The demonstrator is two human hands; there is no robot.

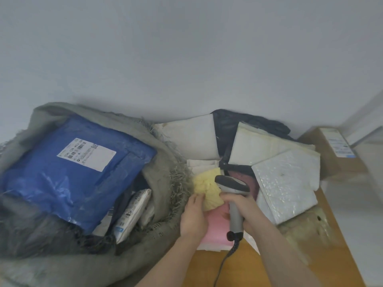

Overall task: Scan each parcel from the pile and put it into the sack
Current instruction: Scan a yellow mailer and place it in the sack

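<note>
My right hand (240, 206) grips a grey barcode scanner (233, 191) by its handle, its head pointing left over the pile. My left hand (193, 216) holds the edge of a small yellow parcel (207, 188) that lies on a pink parcel (215, 226). Left of them gapes the grey-green woven sack (163, 168). Inside it lie a big blue parcel (72, 172) with a white label and several white packets (132, 212). The pile behind holds white padded mailers (192, 141), a silvery bubble mailer (284, 187) and a black bag (248, 119).
The pile sits on a wooden table (248, 266) against a pale wall. A brown cardboard box (335, 154) with a label stands at the far right. The scanner's black cable (223, 264) trails down toward me over the table.
</note>
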